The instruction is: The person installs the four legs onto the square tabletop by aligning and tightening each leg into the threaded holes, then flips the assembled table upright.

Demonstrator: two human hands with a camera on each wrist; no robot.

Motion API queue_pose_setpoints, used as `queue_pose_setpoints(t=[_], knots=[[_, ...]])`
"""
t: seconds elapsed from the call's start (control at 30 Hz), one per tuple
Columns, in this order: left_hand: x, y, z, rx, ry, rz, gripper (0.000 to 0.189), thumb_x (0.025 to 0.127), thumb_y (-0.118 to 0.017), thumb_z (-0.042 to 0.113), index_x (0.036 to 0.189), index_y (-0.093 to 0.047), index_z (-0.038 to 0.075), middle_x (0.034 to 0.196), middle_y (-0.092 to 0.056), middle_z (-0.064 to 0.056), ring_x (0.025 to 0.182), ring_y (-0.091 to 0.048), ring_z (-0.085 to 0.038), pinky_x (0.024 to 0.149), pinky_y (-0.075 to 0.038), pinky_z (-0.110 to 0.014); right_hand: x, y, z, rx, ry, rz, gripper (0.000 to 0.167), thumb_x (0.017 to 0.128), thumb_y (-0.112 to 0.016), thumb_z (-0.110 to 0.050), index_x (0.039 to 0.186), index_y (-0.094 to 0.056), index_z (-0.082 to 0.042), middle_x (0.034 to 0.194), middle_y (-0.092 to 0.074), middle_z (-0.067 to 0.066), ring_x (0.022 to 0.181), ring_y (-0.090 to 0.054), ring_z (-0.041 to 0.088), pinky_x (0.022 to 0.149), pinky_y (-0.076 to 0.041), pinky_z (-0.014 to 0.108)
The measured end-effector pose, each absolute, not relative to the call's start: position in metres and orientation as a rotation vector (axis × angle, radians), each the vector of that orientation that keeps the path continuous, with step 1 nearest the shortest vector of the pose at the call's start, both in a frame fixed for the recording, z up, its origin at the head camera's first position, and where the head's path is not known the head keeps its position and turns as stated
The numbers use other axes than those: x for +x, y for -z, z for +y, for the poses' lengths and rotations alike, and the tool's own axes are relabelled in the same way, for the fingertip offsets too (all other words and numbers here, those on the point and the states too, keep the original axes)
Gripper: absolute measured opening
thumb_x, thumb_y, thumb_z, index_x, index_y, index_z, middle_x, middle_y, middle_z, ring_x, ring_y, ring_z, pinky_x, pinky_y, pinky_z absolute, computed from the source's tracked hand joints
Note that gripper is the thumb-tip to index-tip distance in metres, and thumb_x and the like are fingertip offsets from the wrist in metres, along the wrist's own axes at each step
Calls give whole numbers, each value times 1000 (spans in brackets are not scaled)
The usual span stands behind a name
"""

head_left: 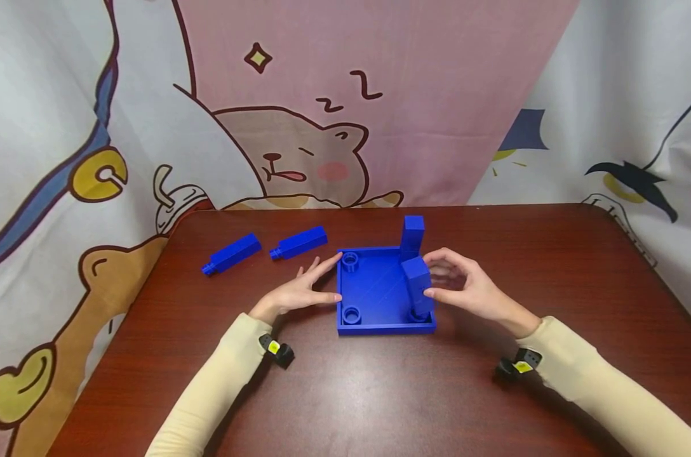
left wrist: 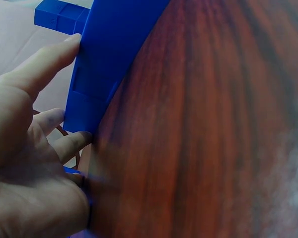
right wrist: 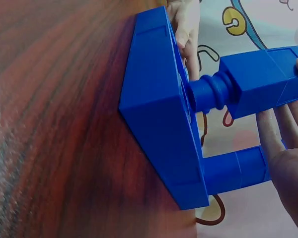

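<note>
Square-section blue plastic post with a ridged round neck [head_left: 417, 279] is held in the right hand [head_left: 477, 292], pinched between thumb and fingers. It is positioned neck down at the 5 o'clock corner of a shallow square blue plastic tray [head_left: 380, 329] on the dark red-brown wood-grain worktop [head_left: 357, 393]. The neck is largely hidden in the head view; in the right wrist view its ridges are seen outside the tray, with the post's square body raised clear of the rim. Depth of insertion cannot be told.

Tray wall at 9 o'clock is touched by the left hand [head_left: 294, 294], thumb and index finger spread wide. More of its fingertips are shown against the blue wall in the left wrist view.

A second blue post [head_left: 412, 235] is stood upright at the 1 o'clock corner. Round blue sockets are seen at 11 o'clock [head_left: 350, 262] and 7 o'clock [head_left: 352, 315] in the head view only. Two loose blue posts [head_left: 298, 242] are laid on the worktop between 9 and 10 o'clock of the tray, likewise recorded only there.
</note>
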State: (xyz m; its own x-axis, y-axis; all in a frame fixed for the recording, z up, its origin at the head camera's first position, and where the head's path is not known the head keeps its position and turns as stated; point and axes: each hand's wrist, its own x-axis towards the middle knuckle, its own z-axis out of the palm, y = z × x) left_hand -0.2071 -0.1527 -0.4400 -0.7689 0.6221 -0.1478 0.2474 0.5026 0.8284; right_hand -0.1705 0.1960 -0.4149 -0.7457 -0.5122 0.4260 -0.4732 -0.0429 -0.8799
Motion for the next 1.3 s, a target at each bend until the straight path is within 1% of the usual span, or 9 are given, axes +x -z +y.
queue_pose_setpoints(t=[0.17,0.37,0.5,0.63,0.73,0.9,1.0,1.17,1.3], knots=[[-194,414,-147,728,-1199,2307,81,92,-65,15,155,-15,8,159,-13,-14,142,12,-41,107,14,-59,-169,419,196,-1102,1966,2121,44,76,-66,22,115,-50,9,110,-67,1,103,-65,14,83,-53,29],[-192,412,-147,729,-1194,2306,81,92,-65,15,155,-15,8,159,-13,-15,142,12,-42,107,14,-60,-166,426,202,-1114,1865,2176,45,76,-67,20,115,-46,10,109,-66,0,102,-65,13,84,-52,28],[-192,412,-147,730,-1197,2306,80,93,-65,15,155,-15,8,159,-13,-15,142,12,-41,107,14,-60,-165,425,206,-1090,1809,2212,48,77,-69,18,117,-45,7,109,-67,3,102,-65,13,85,-51,27],[-192,412,-148,727,-1203,2303,80,93,-65,15,155,-15,8,159,-13,-15,142,12,-41,107,14,-60,-167,415,210,-1096,1674,2265,56,79,-72,10,128,-44,1,123,-59,8,115,-57,13,95,-45,25],[-192,412,-149,730,-1208,2303,80,92,-65,14,155,-15,8,159,-13,-15,142,12,-41,107,14,-60,-171,401,215,-1135,1599,2237,58,84,-67,7,136,-43,-4,133,-52,10,126,-49,18,101,-39,26],[-192,413,-148,731,-1206,2304,80,93,-65,15,155,-15,8,159,-13,-15,142,12,-42,107,13,-60,-179,380,218,-1219,1526,2079,53,89,-56,6,139,-46,-7,139,-50,12,131,-43,27,104,-38,32],[-193,414,-148,731,-1200,2304,80,93,-64,15,155,-15,8,159,-13,-15,142,12,-42,107,13,-60,-183,373,217,-1280,1446,2020,51,91,-51,4,140,-47,-6,141,-49,12,133,-41,29,104,-37,36],[-193,414,-148,731,-1199,2301,80,93,-64,15,155,-15,8,159,-13,-15,142,12,-42,107,13,-60,-188,370,214,-1359,1314,2019,47,95,-46,2,141,-49,-9,140,-51,10,132,-42,27,104,-36,36],[-192,413,-147,730,-1196,2312,80,92,-65,16,155,-16,8,159,-14,-15,142,11,-42,107,13,-60,-189,371,215,-1331,1290,2031,46,96,-45,2,140,-49,-9,138,-53,6,131,-43,25,107,-33,34]])
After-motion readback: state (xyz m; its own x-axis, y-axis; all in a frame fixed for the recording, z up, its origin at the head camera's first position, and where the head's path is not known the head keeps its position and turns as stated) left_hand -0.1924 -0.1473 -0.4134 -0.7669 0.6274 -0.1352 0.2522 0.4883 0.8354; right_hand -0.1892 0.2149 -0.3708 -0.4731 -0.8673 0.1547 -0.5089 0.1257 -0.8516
